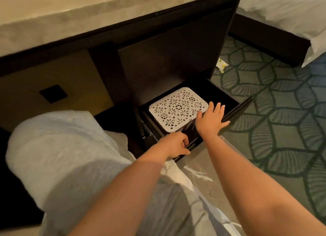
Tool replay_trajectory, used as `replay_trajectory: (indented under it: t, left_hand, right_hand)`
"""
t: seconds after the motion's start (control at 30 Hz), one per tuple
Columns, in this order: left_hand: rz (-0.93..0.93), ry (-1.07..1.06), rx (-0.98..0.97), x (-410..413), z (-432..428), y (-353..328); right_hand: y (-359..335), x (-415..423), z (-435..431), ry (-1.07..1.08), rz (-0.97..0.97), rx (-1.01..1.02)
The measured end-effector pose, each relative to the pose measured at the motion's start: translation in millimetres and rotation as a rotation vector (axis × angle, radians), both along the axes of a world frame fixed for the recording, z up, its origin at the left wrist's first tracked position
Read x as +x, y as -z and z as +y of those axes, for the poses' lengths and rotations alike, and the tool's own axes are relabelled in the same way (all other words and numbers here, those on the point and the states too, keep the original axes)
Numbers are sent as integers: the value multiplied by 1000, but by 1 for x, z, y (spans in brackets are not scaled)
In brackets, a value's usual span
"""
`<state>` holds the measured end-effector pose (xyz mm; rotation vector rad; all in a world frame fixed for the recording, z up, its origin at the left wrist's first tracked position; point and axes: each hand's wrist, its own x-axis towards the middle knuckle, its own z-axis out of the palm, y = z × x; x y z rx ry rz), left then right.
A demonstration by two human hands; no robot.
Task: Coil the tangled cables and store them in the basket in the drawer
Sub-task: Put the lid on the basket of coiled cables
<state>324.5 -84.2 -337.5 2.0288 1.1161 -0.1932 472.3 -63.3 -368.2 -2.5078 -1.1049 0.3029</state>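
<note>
A dark wooden drawer [234,110] stands pulled out of the nightstand. Inside it sits a white basket [178,107] covered by a lid with a cut-out floral pattern. My left hand [176,144] grips the drawer's front edge with curled fingers. My right hand [212,119] hovers over the drawer's front rim beside the basket's near right corner, fingers straight and spread. No cables are visible; the basket's inside is hidden by the lid.
The nightstand [169,55] has a pale stone top. A bed [289,15] with white linen stands at the right. Patterned green carpet [282,121] covers the floor, with a small crumpled wrapper [221,64] on it. My grey-clad knee [58,147] is at the left.
</note>
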Motion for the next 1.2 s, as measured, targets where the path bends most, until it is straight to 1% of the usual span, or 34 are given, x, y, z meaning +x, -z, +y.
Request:
replay_trajectory:
  t: [0.13,0.27,0.33,0.43,0.47,0.53,0.63,0.73,0.8,0.87,0.93,1.03,1.13,1.2]
  left_hand:
    - [142,-67,136,-10,20,-2]
    - [256,-185,215,-17,38,-10]
    - [320,-280,244,-21,44,-15]
    - [405,-461,246,-29,53,-17]
    - [423,-519,227,-30,56,-17]
    - [460,-606,204,-30,60,-15]
    - [449,-723,180,-27,65,-12]
    - [344,-915,95,-28,68,-8]
    - [256,-997,85,-33,73,-4]
    - [221,-957,129,-42,78,-2]
    - [238,-875,167,-53,83,-1]
    - [250,-806,230,-59,87,5]
    - [280,-808,330,-65,92,11]
    - [310,-786,349,-70,98,12]
  right_hand:
    - [-1,-7,18,-38,69,110]
    - [7,-13,20,-60,222,297]
    - [10,-22,16,-12,382,343]
    - [12,-42,19,80,710,275]
    - [13,-46,23,101,780,250]
    - [13,-52,33,133,859,233]
    - [12,-54,48,146,882,220]
    - [13,-58,61,115,900,209]
    - [14,-62,73,104,899,208]
    - [15,-64,84,107,908,206]
    - [16,-67,95,98,941,219]
    - [20,-67,107,100,1062,240]
    - [20,-71,122,125,1180,280]
    - [18,-74,127,153,1227,313]
